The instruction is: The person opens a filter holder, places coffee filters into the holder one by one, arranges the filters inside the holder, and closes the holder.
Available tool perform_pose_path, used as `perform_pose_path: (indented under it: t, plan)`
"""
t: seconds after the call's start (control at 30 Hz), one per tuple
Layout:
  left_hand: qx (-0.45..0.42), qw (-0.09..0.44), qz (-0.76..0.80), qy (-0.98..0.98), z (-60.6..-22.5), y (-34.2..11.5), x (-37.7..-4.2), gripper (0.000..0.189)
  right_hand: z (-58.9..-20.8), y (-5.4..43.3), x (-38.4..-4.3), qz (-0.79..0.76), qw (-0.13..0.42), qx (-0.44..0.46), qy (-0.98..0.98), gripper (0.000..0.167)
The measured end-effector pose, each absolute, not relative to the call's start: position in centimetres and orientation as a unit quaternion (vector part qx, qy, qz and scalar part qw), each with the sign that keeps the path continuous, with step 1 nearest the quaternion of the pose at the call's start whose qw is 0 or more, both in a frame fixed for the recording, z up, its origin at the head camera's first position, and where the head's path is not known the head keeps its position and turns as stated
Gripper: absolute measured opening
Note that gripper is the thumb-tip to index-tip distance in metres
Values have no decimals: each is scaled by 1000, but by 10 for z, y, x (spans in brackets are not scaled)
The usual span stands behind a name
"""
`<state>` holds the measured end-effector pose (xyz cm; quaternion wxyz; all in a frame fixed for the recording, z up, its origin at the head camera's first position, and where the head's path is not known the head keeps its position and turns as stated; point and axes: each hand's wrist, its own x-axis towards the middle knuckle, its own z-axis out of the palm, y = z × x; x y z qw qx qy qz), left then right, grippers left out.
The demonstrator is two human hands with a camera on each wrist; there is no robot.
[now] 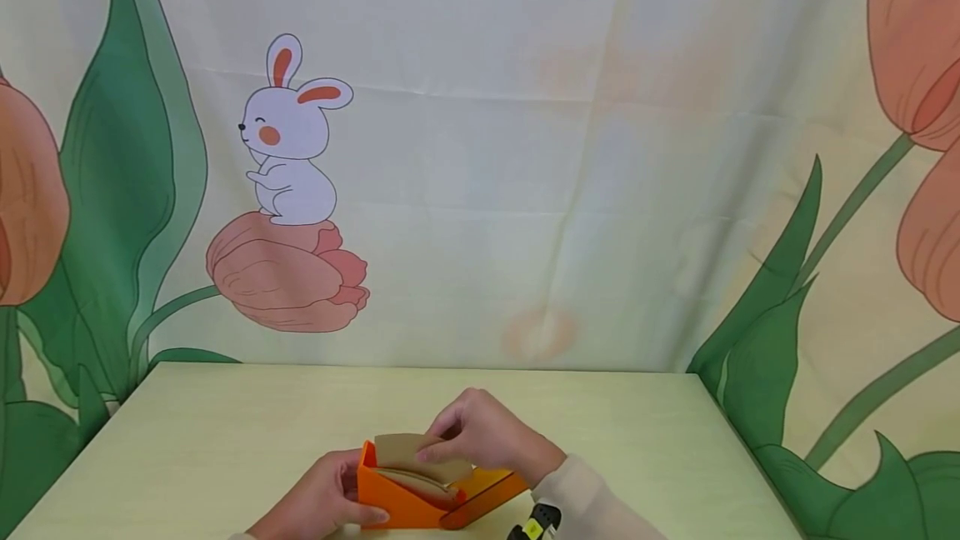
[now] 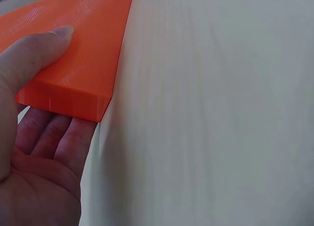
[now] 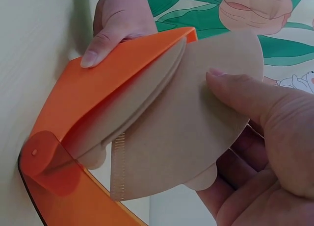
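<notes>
My left hand (image 1: 318,490) grips an orange coffee filter holder (image 1: 397,511) by its left end. In the left wrist view the thumb lies on one broad face of the holder, and the fingers (image 2: 73,142) reach beneath it. Its translucent orange hinged lid (image 3: 93,196) hangs swung open. Several brown paper coffee filters (image 3: 135,98) stand inside, fanned slightly. My right hand (image 1: 491,440) pinches one brown paper coffee filter (image 3: 171,138) between thumb and fingers. That filter overlaps the holder's opening, its crimped edge toward the lid and a small rounded tab along its lower side.
The holder is over a pale wood-grain table (image 1: 225,432), near its front edge. Behind the table hangs a cloth backdrop (image 1: 480,190) printed with tulips and a rabbit. A black and yellow strap device (image 1: 535,523) sits by the right sleeve.
</notes>
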<state>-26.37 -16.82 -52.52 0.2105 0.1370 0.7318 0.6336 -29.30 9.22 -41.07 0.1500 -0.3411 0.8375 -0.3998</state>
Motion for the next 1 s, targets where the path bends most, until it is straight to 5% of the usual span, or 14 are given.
perform_pose_path:
  t: [1.0]
  plan:
    - [157, 196, 622, 742, -526, -169, -265, 49, -428, 78, -286, -375, 180, -327, 848, 8]
